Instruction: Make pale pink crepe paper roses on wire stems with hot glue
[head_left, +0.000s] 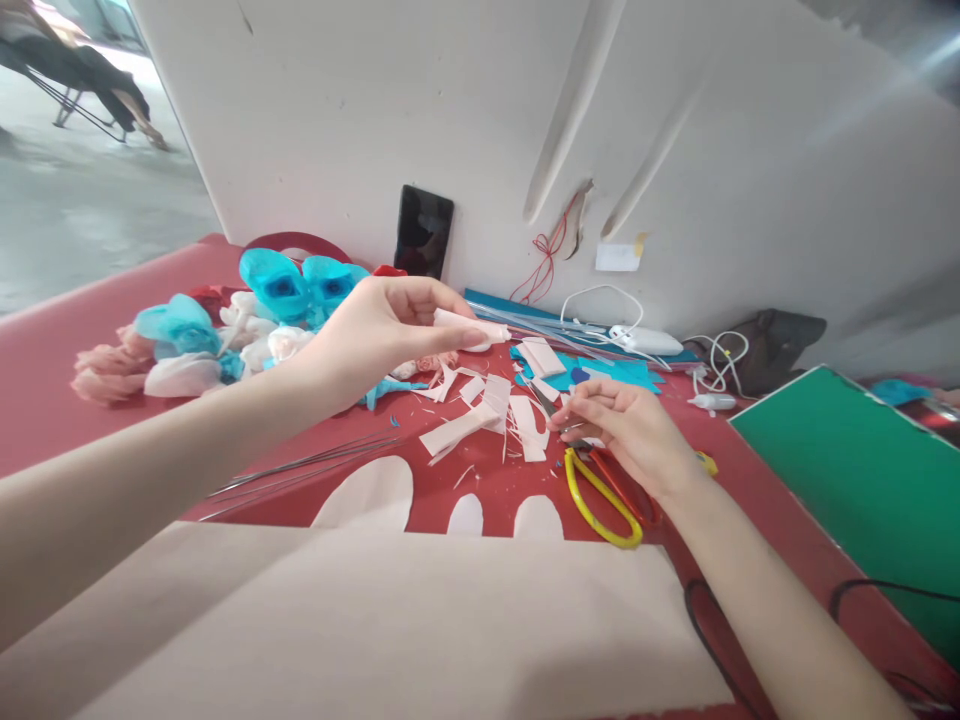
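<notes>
- The left hand (390,325) is raised over the middle of the desk (60,400), its grip clamped on a pale folded paper piece (493,332) between thumb and fingers.
- The right hand (634,430) is over the right half of the desk, fingers curled beside the scissors (572,468); whether its grip is apart or together on something, I cannot tell.
- Pale paper scraps (495,400) are strewn between the hands, toward the desk's far edge.
- A large pale sheet (375,620) covers the desk's near side; three rounded paper pieces (375,490) show along the sheet's far edge.
- Blue, white and pink crepe flowers (281,288) are heaped near the desk's far left corner.
- A dark phone (424,230) leans on the wall at the far edge.
- A green board (862,490) stands at the desk's right side.
</notes>
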